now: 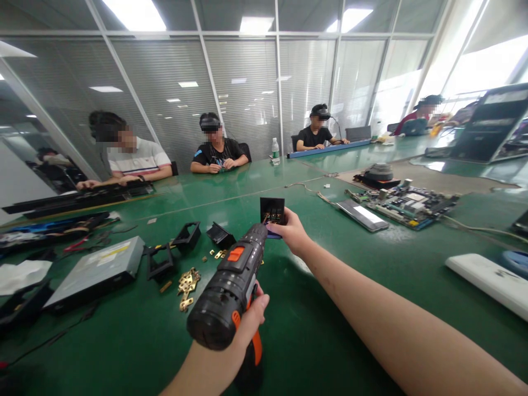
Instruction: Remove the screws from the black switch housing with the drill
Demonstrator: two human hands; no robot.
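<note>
A black and orange power drill [231,286] is in my left hand [249,322], whose fingers are wrapped round its handle. The drill's front end points away from me at a small black part [272,206] with brass-coloured pieces in it. My right hand [291,231] grips that part at its right side, upright above the green table. Whether the drill's bit touches it I cannot tell. Left of the drill lies a pile of brass-coloured pieces [188,283]. Black plastic frames [160,261] and another black housing [220,235] stand beyond the pile.
At the left a silver drive [97,272] lies on the green table [330,341]. To the right are a circuit board [412,203], a flat grey device [363,214] and a white case [487,280]. Several people sit across the table, near a water bottle [275,151].
</note>
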